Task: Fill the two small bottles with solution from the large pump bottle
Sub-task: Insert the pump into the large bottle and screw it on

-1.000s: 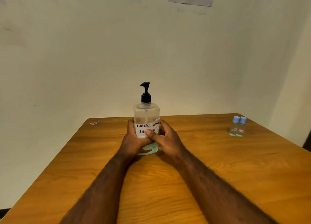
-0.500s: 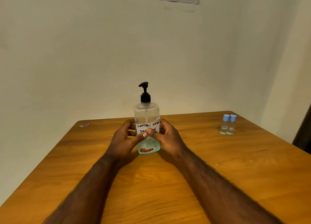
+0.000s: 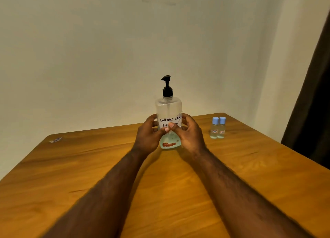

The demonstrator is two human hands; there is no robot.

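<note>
The large pump bottle (image 3: 168,112) stands upright at the centre of the wooden surface (image 3: 89,166). Left hand (image 3: 149,136) and right hand (image 3: 190,135) clasp its sides — fingers wrapped around it. Two small bottles (image 3: 217,128), capped, stand touching — well right.

Dim, warm indoor light, soft overall.
Forearms blur toward the lower edge; the wide lens bends the table (image 3: 267,175) edges.
</note>
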